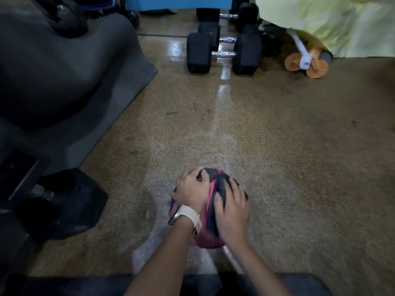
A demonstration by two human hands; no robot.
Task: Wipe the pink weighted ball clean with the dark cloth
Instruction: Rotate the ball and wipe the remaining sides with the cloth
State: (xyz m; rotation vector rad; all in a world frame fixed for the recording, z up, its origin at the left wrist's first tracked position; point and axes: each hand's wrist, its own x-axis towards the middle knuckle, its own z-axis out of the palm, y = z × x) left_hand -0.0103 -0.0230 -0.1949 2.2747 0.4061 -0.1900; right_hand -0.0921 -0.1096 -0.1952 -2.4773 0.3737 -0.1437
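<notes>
Left hand grips pink ball top; right hand fingers flat, pressing dark cloth on ball.

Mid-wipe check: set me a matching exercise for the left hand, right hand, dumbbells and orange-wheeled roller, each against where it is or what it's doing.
Things:
1. left hand
2. right hand
3. dumbbells
4. orange-wheeled roller

Places or states:
A. far right of the floor, beside the pale yellow fabric
B. pressing the dark cloth onto the pink ball
C. far middle of the floor, lined up one behind another
D. wears a cream-strapped watch and grips the ball's left side

Pairs: 1-D, 2-B, 3-C, 4-A
</notes>
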